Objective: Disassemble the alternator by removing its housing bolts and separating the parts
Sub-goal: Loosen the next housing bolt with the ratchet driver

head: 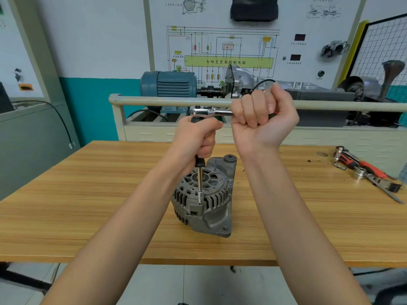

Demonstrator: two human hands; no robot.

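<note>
A white training panel (242,29) is seen at the far side, printed with a wiring diagram; a yellow-green band across it carries the characters 自动变速器控制电脑, while the smaller captions are too blurred to be read. Below it a blue-grey electric motor (168,83) is coupled to a metal gearbox assembly (240,81) behind a cream tubular rail (154,100).

The near part of the scene is filled by a wood-grain tabletop (88,205). Near its middle the grey cast-metal alternator (203,197) is stood with its slotted end face upward and a mounting lug toward the far side. No brand marking can be made out on its housing.

A black-handled extension bar with a steel shank (200,183) is set upright on the alternator, its socket end seated at the near rim of the housing. The black grip of this bar is wrapped by the left hand (198,137), closed firmly around it. On top of the bar a chrome ratchet wrench (211,111) is fitted, lying level toward the right; its handle is clenched in the fist of the right hand (262,117).

At the far right edge of the table a loose group of red-and-black-handled tools and chrome sockets (363,170) is laid.
</note>
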